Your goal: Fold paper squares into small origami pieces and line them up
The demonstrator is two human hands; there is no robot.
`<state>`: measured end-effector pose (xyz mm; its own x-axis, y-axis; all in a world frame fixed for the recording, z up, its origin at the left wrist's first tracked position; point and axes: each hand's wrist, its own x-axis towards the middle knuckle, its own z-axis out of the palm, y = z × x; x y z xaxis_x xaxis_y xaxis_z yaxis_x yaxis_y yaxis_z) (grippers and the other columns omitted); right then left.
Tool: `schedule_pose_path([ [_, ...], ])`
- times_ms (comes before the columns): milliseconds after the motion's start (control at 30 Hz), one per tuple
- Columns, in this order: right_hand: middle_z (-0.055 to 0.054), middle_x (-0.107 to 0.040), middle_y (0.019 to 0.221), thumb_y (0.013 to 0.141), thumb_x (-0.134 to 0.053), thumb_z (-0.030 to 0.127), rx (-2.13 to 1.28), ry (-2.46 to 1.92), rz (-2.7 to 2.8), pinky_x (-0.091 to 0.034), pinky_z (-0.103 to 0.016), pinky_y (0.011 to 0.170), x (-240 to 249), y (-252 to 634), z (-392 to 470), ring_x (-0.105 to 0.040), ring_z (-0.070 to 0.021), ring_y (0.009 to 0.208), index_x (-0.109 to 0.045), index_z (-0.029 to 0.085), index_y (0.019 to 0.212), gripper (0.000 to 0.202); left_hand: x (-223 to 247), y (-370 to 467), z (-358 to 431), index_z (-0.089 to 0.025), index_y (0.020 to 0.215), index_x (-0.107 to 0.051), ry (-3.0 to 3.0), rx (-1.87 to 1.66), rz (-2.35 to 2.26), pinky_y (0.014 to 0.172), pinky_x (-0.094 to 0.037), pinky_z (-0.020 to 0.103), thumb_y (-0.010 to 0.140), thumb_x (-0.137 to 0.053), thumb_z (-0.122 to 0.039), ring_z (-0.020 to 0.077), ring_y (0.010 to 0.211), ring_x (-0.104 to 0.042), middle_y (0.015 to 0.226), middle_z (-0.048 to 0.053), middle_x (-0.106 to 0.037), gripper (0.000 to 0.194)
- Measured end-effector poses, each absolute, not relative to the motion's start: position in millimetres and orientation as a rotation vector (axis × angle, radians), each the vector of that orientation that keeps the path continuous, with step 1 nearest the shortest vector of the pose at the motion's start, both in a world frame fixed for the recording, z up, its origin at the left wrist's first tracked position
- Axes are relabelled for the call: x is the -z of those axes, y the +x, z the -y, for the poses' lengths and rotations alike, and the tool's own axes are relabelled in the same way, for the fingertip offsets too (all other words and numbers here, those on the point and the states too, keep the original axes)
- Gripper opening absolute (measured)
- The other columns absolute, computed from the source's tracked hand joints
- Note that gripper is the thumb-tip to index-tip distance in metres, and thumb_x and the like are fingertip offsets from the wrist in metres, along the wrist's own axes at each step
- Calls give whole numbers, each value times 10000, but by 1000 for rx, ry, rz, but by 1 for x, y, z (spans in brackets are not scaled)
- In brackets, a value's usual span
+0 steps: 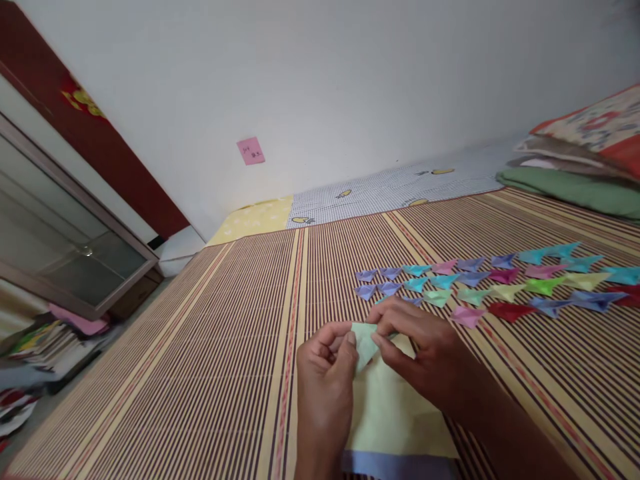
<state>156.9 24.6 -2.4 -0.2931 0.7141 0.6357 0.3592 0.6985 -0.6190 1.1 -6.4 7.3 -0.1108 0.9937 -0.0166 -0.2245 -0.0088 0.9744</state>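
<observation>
A small pale green piece of folded paper is held up between my two hands. My left hand pinches its left edge between thumb and fingers. On its right side, my right hand grips the paper with thumb and fingertips. Below the hands lie pale yellow sheets of paper, with a blue-purple sheet showing along their near edge. Rows of small folded paper shapes in several colours spread out beyond and to the right of my right hand.
A striped mat covers the bed. Folded bedding and a patterned pillow are stacked at the far right. A pink note sticks to the wall. At left are a glass-panelled door and a pile of books.
</observation>
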Motion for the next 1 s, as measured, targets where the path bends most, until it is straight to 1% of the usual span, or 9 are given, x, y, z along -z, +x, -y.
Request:
schedule_pose_path([
  [167,-30,-658,916,873,-549,61,-440,-859,1865,-486,-315,761,3,156,-24,-652,-191,876,-512,225,767,198,-9,6,8,-153,876,-782,954,-1382,-1166,567,-487,226,796,-782,-312,146,601,-657,699,42,-745,178],
  [267,-29,-655,895,869,-538,52,-431,-846,1832,-487,-316,746,4,157,-24,-650,-193,858,-512,228,756,211,-10,7,10,-161,906,-786,997,-1385,-1202,548,-480,219,835,-749,-334,146,605,-651,721,46,-749,191],
  [333,-29,-650,885,872,-538,51,-434,-832,1827,-486,-315,735,4,157,-25,-647,-191,845,-514,227,749,216,-10,8,10,-165,917,-786,1024,-1389,-1203,568,-494,217,852,-740,-340,146,628,-663,745,50,-760,192],
  [467,-27,-642,877,881,-543,50,-440,-821,1825,-477,-315,735,4,157,-27,-640,-184,836,-513,222,752,217,-8,11,8,-164,867,-778,977,-1404,-1109,642,-535,231,796,-807,-317,147,645,-694,746,50,-774,171],
  [667,-24,-632,872,879,-548,45,-430,-820,1819,-467,-319,757,5,156,-25,-639,-186,864,-498,222,749,225,-4,11,5,-159,862,-784,956,-1430,-1099,624,-526,222,792,-815,-299,140,624,-700,733,48,-781,159],
  [1000,-20,-622,862,891,-551,53,-410,-820,1848,-469,-303,736,6,155,-28,-617,-168,830,-501,212,761,212,-3,12,2,-150,812,-757,937,-1455,-1097,624,-520,204,770,-827,-267,132,618,-695,714,42,-778,143],
])
